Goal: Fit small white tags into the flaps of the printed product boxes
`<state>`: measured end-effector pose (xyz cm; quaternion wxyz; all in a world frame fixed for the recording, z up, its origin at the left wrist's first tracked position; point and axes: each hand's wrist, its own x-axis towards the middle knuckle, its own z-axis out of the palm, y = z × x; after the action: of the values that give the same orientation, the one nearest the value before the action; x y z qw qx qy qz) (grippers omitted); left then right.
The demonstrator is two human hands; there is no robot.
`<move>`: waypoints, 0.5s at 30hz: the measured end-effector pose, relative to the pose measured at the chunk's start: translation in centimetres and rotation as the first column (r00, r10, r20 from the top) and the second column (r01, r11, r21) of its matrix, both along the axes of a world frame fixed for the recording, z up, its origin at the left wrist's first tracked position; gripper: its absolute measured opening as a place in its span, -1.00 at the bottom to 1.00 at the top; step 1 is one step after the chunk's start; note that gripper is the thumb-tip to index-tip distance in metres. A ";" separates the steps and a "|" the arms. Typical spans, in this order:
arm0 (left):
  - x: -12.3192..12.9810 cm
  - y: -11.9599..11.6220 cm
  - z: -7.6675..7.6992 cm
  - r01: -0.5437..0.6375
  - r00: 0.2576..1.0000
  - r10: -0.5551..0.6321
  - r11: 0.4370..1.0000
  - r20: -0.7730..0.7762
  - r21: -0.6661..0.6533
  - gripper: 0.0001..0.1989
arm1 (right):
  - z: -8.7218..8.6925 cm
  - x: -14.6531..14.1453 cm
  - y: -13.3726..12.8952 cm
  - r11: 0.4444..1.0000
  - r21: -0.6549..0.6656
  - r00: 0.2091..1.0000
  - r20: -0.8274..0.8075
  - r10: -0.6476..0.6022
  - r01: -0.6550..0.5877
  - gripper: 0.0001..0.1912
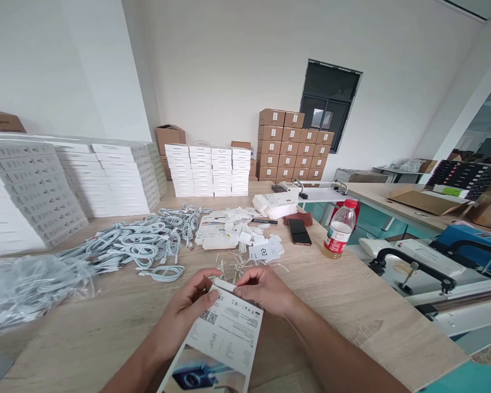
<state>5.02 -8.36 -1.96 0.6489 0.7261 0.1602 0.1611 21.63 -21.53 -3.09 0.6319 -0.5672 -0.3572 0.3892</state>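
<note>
A white printed box (225, 333) with a phone picture on its lower part is held tilted over the wooden table (335, 327). My left hand (194, 303) grips its upper left edge, thumb on the printed face. At the top edge, my right hand (262, 288) pinches the flap near the right corner with thumb and fingers. Just beyond the hands lie thin paper strips (233, 267) and cut card pieces (265, 248). A coiled white cable (163, 273) lies to the left of them.
Many cables (147, 240) and plastic bags (36, 286) cover the left side. Stacked white boxes (118, 177) stand behind. At the right are a phone (299, 232), a bottle (339, 232) with a red cap and a sealing machine (417, 273). Cartons (290, 147) line the wall.
</note>
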 end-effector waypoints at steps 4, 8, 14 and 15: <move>-0.1 0.1 0.1 -0.004 1.000 0.004 1.000 -0.001 0.007 -0.61 | 0.2 0.0 -0.2 0.999 0.021 0.999 0.026 0.029 -0.030 -0.70; -0.1 0.1 0.4 -0.010 1.000 0.010 1.000 0.017 0.020 -0.66 | 0.2 0.1 -0.3 0.995 0.070 0.997 -0.002 0.075 -0.075 -0.71; -0.1 0.0 0.6 0.009 1.000 -0.009 1.000 0.029 -0.018 -0.69 | 0.1 0.3 -0.4 0.996 0.056 0.997 0.009 0.076 -0.077 -0.72; -0.2 0.0 0.7 0.007 0.999 -0.006 1.000 0.035 -0.027 -0.70 | 0.1 0.3 -0.5 0.994 0.065 0.996 0.015 0.091 -0.092 -0.73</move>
<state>4.87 -8.40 -1.22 0.6618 0.7150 0.1488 0.1694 21.98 -22.02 -2.98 0.6294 -0.5315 -0.3992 0.4025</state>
